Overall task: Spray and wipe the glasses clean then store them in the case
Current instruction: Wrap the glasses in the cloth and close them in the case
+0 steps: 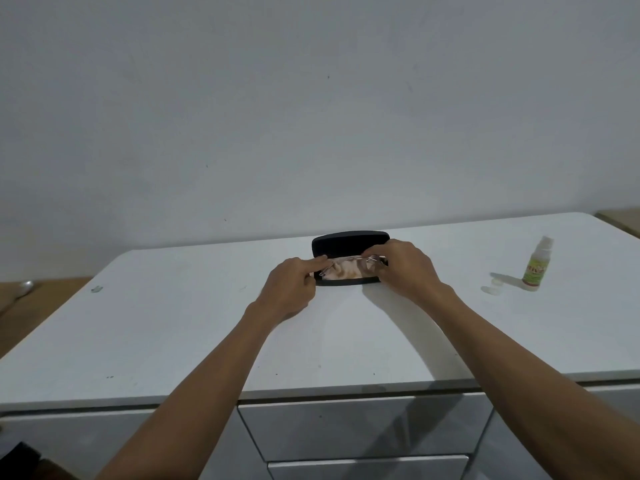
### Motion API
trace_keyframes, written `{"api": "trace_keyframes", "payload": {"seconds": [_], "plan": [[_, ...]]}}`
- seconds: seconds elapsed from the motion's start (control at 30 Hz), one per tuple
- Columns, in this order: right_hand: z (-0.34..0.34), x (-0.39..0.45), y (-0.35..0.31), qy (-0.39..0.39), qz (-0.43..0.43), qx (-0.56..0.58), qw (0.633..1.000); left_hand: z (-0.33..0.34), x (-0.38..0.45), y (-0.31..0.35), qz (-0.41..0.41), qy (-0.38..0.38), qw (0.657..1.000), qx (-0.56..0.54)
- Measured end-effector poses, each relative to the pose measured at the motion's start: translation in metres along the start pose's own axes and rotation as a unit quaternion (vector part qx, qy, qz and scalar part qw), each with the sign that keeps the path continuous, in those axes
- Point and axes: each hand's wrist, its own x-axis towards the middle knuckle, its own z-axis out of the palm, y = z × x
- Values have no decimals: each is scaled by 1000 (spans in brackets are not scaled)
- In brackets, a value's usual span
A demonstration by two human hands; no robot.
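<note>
Handling, glasses [349,266]: I judge them light, thin and fragile; clear lenses that smudge and scratch easily, so I take them by the frame ends or folded temples, never on the lens faces.
Handling, case [349,241]: looks like a stiff hard shell, hinged at the far side; probably light enough to skate on the smooth surface [173,323] if I push sideways.
Where the glasses are: inside the open case, lying lengthwise in the lower tray, in front of the raised lid.
Left hand [291,289]: at the left end of the case, index finger stretched onto the left end of the glasses, other fingers curled; the grip reads as pressing and pinching that end, not fully visible.
Right hand [403,268]: over the right end of the case, fingers closed around the right end of the glasses; fingertips hidden behind the knuckles.
Look, glasses: clear, transparent frame, glinting; detail blurred, whether the temples are folded I cannot tell.
Look, case: black, oblong, rounded corners, pale tan lining showing under the glasses.
Spray bottle [536,266]: upright, well to the right of the case, white with green label; its clear cap [493,286] lies beside it, toward the case.
Stage, my guess: storing step, glasses being seated; lid not yet shut.
Risk: squeezing the lid on a misaligned frame.
</note>
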Motion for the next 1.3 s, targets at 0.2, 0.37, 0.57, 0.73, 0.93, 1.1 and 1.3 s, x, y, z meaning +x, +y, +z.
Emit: {"api": "trace_keyframes", "payload": {"seconds": [0.2,0.37,0.57,0.73,0.93,1.1,1.3], "plan": [[-7,2,-1,156,75,97,980,-8,-7,5,-71,137,981,-121],[-19,24,1,46,141,229,962,-20,23,14,-194,110,949,-222],[-12,38,9,-5,151,290,945,-11,42,17,-255,22,898,-359],[-22,37,14,-69,139,314,937,-15,41,5,-246,-29,872,-422],[-29,25,23,-118,112,316,935,-22,25,2,-212,-75,860,-458],[-18,12,33,-103,50,250,961,-16,12,0,-166,-59,869,-462],[-16,0,28,-99,34,213,971,-2,4,-8,-130,-28,907,-400]]}}
